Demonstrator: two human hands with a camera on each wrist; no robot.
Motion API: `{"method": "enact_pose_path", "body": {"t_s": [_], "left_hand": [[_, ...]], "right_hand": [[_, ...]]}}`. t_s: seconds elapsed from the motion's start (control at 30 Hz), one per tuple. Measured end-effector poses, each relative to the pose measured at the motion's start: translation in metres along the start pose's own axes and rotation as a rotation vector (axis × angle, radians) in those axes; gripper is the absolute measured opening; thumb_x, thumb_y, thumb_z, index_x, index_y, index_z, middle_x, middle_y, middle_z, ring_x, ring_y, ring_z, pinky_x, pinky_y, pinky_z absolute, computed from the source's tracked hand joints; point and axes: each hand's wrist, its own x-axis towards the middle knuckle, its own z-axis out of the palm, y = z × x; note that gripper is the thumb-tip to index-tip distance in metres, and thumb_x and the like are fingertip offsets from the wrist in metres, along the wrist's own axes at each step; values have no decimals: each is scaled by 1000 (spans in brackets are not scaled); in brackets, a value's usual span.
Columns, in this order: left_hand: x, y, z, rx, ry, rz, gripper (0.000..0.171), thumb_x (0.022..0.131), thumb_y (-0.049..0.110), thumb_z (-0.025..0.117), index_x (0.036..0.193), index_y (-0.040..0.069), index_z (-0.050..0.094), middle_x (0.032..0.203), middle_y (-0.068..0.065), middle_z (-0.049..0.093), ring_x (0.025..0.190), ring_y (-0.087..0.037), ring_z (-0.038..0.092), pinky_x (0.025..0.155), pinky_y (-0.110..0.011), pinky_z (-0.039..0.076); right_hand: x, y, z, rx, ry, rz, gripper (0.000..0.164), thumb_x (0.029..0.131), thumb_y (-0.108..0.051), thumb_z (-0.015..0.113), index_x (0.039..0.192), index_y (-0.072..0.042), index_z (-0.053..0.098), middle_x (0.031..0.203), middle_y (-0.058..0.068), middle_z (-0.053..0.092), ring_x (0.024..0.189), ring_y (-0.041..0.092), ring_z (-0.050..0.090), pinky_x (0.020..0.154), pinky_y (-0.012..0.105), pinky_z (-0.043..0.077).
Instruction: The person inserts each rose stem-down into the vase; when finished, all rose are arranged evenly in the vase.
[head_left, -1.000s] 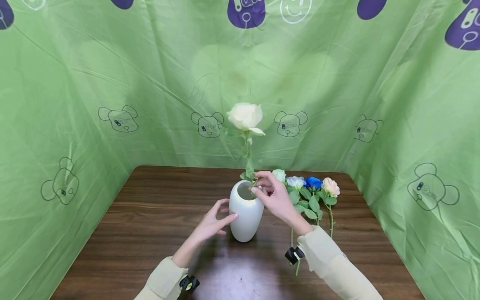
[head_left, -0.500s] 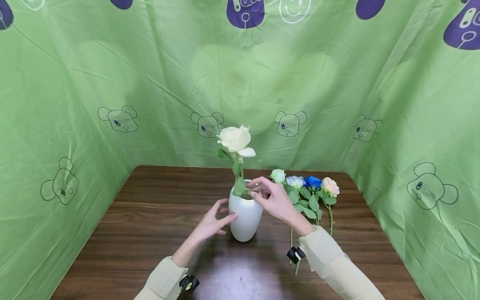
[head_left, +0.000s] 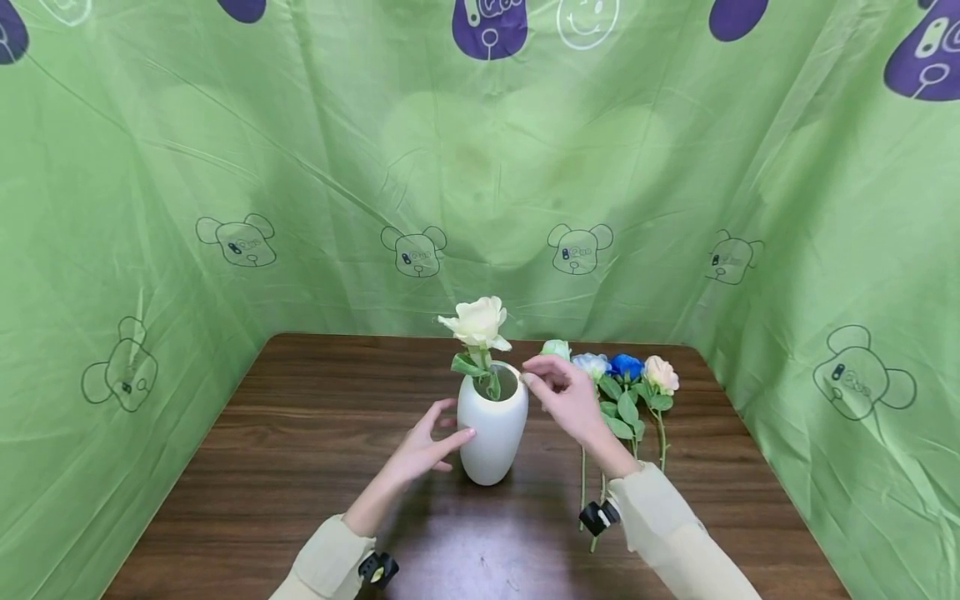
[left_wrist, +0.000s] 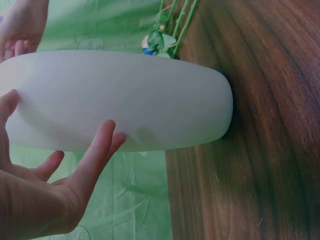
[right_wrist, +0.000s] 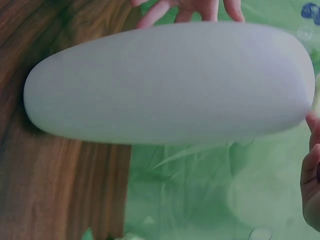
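Observation:
A white vase (head_left: 491, 437) stands upright on the wooden table. One white rose (head_left: 478, 323) is in it, its bloom above the mouth, a green leaf over the rim and the lower stem hidden inside. My left hand (head_left: 423, 446) is at the vase's left side, fingers spread and thumb at the front; in the left wrist view its fingertips (left_wrist: 106, 131) lie against the vase wall. At the right of the rim is my right hand (head_left: 566, 396), fingers loosely bent and fingertips right at the edge, with nothing held. The rose stem stands apart from those fingers.
Right of the vase lie several roses: a pale green one (head_left: 556, 348), a light blue one (head_left: 592, 364), a deep blue one (head_left: 627, 365) and a peach one (head_left: 662, 374), stems toward me. Green cloth (head_left: 337, 167) hangs around the table (head_left: 300, 467).
The white rose has gone down into the vase and now leans a little left. My right hand has let go of its stem and drawn back right. The left hand has stayed put.

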Motion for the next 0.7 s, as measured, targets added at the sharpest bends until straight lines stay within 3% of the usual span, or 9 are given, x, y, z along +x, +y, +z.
{"method": "enact_pose_path", "body": {"t_s": [0.2, 0.33, 0.57, 0.7], "left_hand": [[-12, 23, 2, -2, -13, 0, 60, 82, 27, 64, 130, 9, 34, 121, -27, 41, 95, -37, 52, 56, -38, 52], [-15, 27, 2, 5, -10, -9, 59, 82, 27, 64, 130, 9, 34, 121, -26, 42, 96, -37, 52, 57, -37, 52], [-16, 28, 3, 7, -8, -6, 59, 82, 27, 64, 129, 9, 34, 121, -26, 42, 95, -34, 53, 57, -37, 52], [-14, 26, 2, 2, -10, -9, 59, 82, 27, 64, 130, 10, 34, 121, -26, 42, 95, -34, 53, 57, -37, 52]], "right_hand": [[-8, 24, -13, 1, 88, 105, 14, 83, -1, 60, 96, 2, 60, 83, 20, 61, 47, 22, 50, 42, 31, 45], [-13, 40, -19, -37, 99, 197, 13, 83, -1, 59, 96, 1, 60, 83, 18, 61, 49, 33, 51, 42, 32, 45], [-22, 86, -24, -33, 102, 386, 14, 82, 2, 59, 96, 3, 59, 84, 21, 60, 50, 16, 55, 46, 27, 48], [-30, 122, -27, -41, 116, 458, 16, 81, 0, 59, 97, 3, 59, 85, 20, 60, 55, 18, 58, 53, 35, 52]]}}
